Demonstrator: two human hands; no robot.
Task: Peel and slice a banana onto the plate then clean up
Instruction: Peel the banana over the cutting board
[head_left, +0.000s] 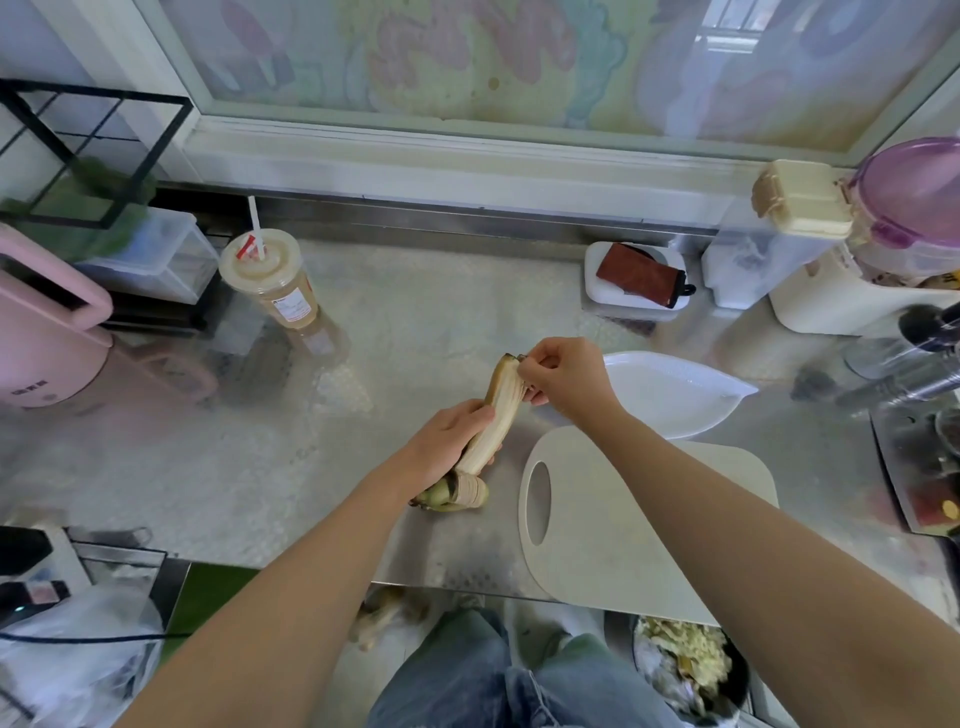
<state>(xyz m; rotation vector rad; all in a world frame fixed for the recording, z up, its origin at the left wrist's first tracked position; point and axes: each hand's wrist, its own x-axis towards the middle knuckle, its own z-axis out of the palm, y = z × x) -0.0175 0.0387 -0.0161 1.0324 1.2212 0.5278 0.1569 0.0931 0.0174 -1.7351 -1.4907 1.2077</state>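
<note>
Head camera looks down at the big shiny metal counter where I am working. On it, under my right arm, lies the pale cutting board, and nothing has been cut on it. Just behind the board sits the white plate, and it has no banana on it. Lower down, past the counter edge, is a dark bin with pale scraps in it. I think the peel should go there at the end. The banana is up over the counter, to the left of the board and the plate, with its top tilted away from me. My left hand is wrapped round its lower half and holds it tight. My right hand pinches a strip of peel at the top end. One side of the banana is bare and white, and some curled peel hangs at the bottom. So I think I am partway through peeling. Left to do: pull off the rest, slice it, fill the plate and tidy up. I cannot see a knife.
</note>
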